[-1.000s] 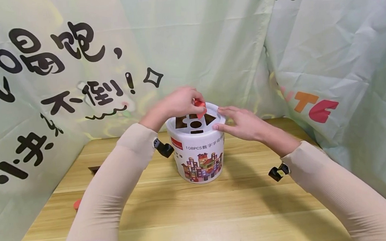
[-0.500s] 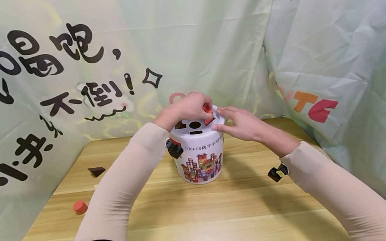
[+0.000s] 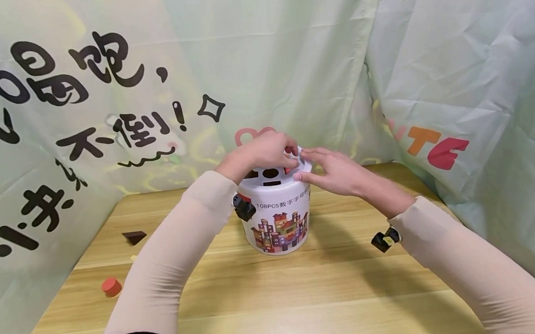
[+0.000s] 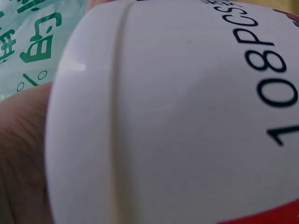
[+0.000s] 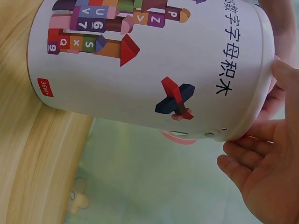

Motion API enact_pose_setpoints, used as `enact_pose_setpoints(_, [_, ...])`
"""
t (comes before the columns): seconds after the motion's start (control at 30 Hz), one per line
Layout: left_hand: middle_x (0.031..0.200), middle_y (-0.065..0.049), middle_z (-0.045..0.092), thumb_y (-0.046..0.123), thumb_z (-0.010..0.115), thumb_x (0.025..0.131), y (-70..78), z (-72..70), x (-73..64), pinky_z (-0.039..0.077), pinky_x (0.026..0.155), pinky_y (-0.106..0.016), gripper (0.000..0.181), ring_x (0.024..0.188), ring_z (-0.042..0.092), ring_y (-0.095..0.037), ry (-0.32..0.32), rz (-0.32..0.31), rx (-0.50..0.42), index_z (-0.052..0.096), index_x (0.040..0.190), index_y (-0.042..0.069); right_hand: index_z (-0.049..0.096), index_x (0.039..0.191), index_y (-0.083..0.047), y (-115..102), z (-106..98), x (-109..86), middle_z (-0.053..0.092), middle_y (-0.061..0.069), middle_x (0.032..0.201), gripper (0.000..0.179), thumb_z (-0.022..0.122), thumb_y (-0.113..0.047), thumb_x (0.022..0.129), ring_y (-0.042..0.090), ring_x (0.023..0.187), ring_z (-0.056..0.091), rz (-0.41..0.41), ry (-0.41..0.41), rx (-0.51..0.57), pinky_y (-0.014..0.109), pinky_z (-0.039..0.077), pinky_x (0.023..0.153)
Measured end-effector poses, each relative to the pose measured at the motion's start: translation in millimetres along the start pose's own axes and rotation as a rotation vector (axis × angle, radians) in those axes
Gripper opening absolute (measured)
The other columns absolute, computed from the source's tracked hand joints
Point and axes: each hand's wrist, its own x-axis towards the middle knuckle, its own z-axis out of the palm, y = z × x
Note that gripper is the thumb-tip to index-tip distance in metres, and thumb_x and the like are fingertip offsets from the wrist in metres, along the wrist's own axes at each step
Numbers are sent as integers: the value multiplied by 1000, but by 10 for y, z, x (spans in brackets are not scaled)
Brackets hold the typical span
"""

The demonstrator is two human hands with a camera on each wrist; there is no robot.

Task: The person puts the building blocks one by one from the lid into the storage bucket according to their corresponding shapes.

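A white block bucket [image 3: 277, 212] with a printed label stands upright on the table. Its lid [image 3: 270, 183] has dark shaped holes. My left hand [image 3: 266, 149] is bent over the lid, thumb and index finger apart above one hole. Red shows there, part of a block [image 3: 288, 170] low in the hole, mostly hidden by the thumb. My right hand [image 3: 334, 172] rests on the lid's right edge with thumb and fingers spread. In the right wrist view, its fingertips touch the bucket's rim [image 5: 266, 51]. The left wrist view shows mainly the bucket's white side [image 4: 187, 112].
On the wooden table [image 3: 275, 299], a red cylinder block [image 3: 111, 287] and a dark triangular block [image 3: 134, 237] lie at the left, beside the left sleeve. Printed cloth [image 3: 187, 54] hangs behind and along both sides.
My left hand has moved right over the lid with the red block, which has sunk into a hole as the fingers parted. The right hand stays at the rim.
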Motion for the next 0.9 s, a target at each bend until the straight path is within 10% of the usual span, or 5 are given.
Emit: enact_pose_setpoints(0.9, [116, -6, 62, 30, 66, 93, -397, -127, -846, 47, 91, -39, 31, 104, 57, -25, 211, 77, -83, 66, 116, 9, 37, 151, -7, -18, -5, -1, 32, 13, 156, 86, 46, -69, 91, 37, 141, 29, 22, -4, -5, 58, 23, 112])
